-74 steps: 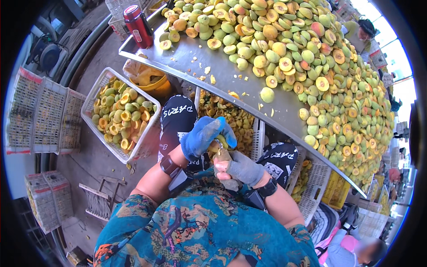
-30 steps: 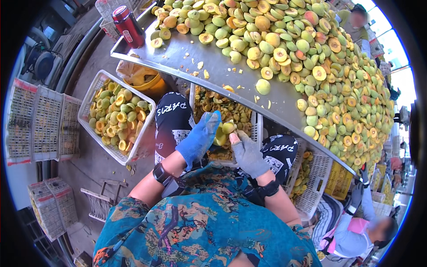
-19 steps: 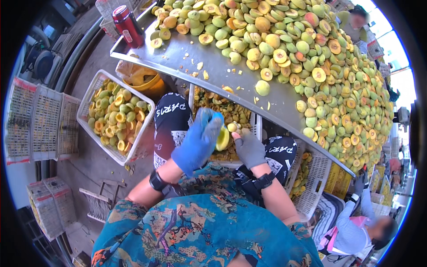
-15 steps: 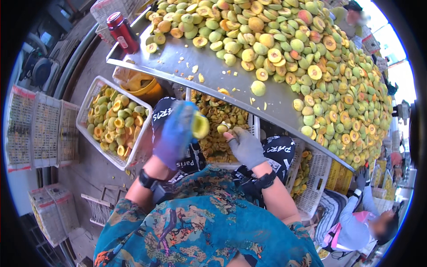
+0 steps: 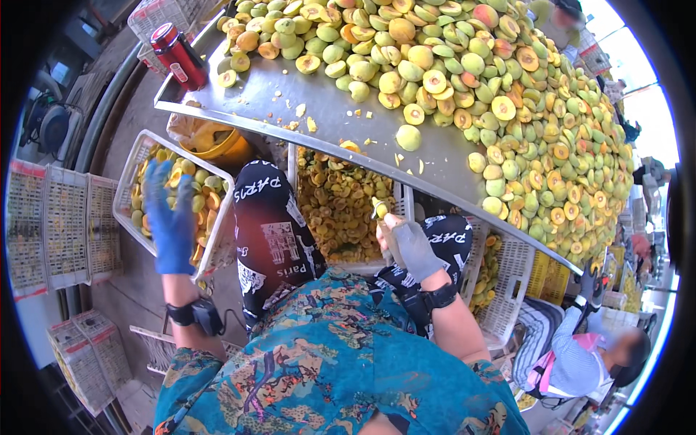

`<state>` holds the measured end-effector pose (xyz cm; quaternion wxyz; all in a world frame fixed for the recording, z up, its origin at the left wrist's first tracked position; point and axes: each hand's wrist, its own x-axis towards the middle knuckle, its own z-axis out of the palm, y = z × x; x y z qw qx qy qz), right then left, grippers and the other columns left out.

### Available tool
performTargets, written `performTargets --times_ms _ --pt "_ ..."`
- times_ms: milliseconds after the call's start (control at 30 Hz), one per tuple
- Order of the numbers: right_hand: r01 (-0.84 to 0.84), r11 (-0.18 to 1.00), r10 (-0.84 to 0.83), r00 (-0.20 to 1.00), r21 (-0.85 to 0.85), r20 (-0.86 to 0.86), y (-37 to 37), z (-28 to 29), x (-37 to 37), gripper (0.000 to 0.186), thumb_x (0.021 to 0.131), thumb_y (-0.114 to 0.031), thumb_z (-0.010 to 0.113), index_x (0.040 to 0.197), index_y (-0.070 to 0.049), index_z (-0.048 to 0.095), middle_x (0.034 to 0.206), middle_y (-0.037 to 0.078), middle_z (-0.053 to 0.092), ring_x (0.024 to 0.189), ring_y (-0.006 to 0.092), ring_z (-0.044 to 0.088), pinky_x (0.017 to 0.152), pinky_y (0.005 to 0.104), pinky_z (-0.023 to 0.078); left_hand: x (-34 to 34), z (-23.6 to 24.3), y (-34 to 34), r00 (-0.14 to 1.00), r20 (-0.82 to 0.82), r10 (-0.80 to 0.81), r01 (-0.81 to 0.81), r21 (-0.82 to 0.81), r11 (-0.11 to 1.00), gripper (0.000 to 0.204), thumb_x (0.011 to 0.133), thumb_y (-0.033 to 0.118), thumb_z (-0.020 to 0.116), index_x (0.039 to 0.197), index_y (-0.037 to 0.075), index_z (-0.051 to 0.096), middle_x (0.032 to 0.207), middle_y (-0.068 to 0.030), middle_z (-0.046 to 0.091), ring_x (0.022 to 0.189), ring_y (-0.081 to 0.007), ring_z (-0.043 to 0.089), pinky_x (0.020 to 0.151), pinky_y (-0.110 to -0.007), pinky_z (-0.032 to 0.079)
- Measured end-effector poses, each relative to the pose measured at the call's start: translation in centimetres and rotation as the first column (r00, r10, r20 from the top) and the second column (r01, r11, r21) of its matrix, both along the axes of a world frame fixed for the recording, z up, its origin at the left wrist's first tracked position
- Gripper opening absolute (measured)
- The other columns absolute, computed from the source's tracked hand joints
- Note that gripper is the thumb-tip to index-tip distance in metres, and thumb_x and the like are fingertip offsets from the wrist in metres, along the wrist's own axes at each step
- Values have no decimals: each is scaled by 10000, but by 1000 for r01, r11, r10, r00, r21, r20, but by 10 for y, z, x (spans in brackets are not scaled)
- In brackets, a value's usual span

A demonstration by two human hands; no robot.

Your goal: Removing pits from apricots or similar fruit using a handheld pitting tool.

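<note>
My left hand (image 5: 172,221), in a blue glove, is open with its fingers spread over a white crate (image 5: 217,239) of hollowed peach halves (image 5: 210,181). No fruit shows in that hand. My right hand (image 5: 412,245), in a grey glove with bare fingertips, is closed around a small pitting tool (image 5: 379,207). A yellowish bit of fruit sits at the tool's metal tip; the handle is mostly hidden in the fist. Below the tool, between my knees, stands a crate (image 5: 399,199) filled with brownish-yellow peach scraps (image 5: 341,206).
A metal table (image 5: 290,94) with a raised rim bears a large heap of halved peaches (image 5: 435,65). On its left corner stands a red flask (image 5: 177,58). A yellow bucket (image 5: 225,145) sits beneath. Stacked crates (image 5: 65,225) stand left; a co-worker (image 5: 573,355) sits at right.
My left hand has swung left from my lap to the white crate and let go of the peach half it held. The right hand stays close by, still gripping the tool.
</note>
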<state>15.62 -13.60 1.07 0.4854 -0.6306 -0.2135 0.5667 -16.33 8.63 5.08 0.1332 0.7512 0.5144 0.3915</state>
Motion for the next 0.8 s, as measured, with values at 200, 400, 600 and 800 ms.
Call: performTargets --times_ms 200,400,600,800 --pt "-161 982 161 987 -93 -5 11 4 -10 453 967 -444 496 753 -59 598 628 -7 533 583 76 496 539 240 401 108 -18 -88 608 753 -252 790 -541 290 491 998 245 506 1423 31 383 1306 -67 508 968 -147 586 871 -296 470" --pt "46 995 -64 976 92 209 26 9 22 452 936 -461 559 835 -23 610 676 45 579 672 146 585 649 296 457 138 -39 -92 613 568 -549 788 -387 479 414 1027 296 446 1332 18 487 1195 -47 575 1037 -97 526 894 -269 435" --pt "79 958 246 264 -275 933 105 -7 113 546 812 -444 673 1221 -103 547 1142 215 593 1083 370 584 889 442 484 122 -31 -82 692 703 -166 720 -653 237 354 1014 248 489 1299 39 517 1204 -48 567 1102 -127 530 988 -286 411" --pt "-45 876 480 195 -481 855 142 -44 130 603 785 -392 687 1271 -88 500 1228 221 548 1123 371 563 915 444 477 113 -21 -85 714 671 -199 699 -669 252 391 1014 282 483 1322 41 494 1207 -35 557 1084 -134 534 931 -281 438"
